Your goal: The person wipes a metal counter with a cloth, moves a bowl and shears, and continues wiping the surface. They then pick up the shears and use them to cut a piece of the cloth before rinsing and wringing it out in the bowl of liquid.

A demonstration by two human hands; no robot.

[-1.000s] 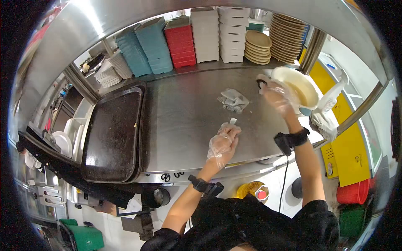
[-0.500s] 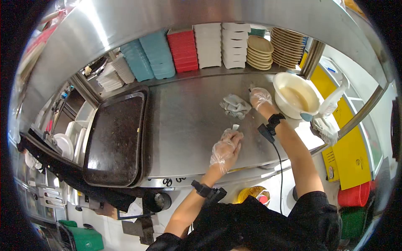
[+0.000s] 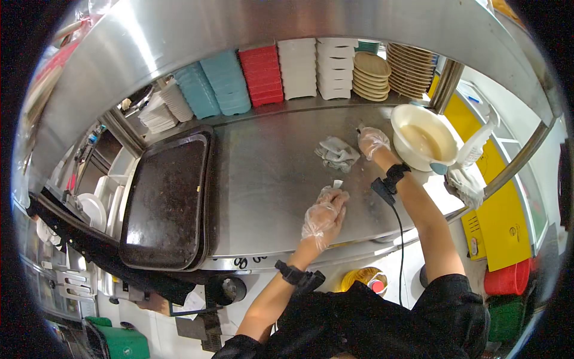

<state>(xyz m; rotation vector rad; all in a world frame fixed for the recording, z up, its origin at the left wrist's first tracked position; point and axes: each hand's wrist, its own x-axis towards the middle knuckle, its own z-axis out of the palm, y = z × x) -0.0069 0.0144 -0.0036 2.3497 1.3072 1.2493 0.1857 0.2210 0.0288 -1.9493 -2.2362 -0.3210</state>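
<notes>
My left hand, in a clear plastic glove, is low over the front of the steel counter. Its fingers are pinched together, and a small white piece, perhaps paper, sticks out past their tips. Farther back, my right hand, gloved the same way, rests on the counter with its fingers curled. Something small and dark shows at its fingertips, too small to name. Between the two hands lies a crumpled grey-white cloth, touched by neither. Just right of my right hand stands a cream bowl of cloudy liquid.
Large dark trays are stacked at the left. Along the back stand blue, red and white container stacks and brown plates. A spray bottle and another cloth are at the right.
The view has shifted very slightly. Both hands keep nearly the same place and pose, and the cloth and bowl have not moved.
</notes>
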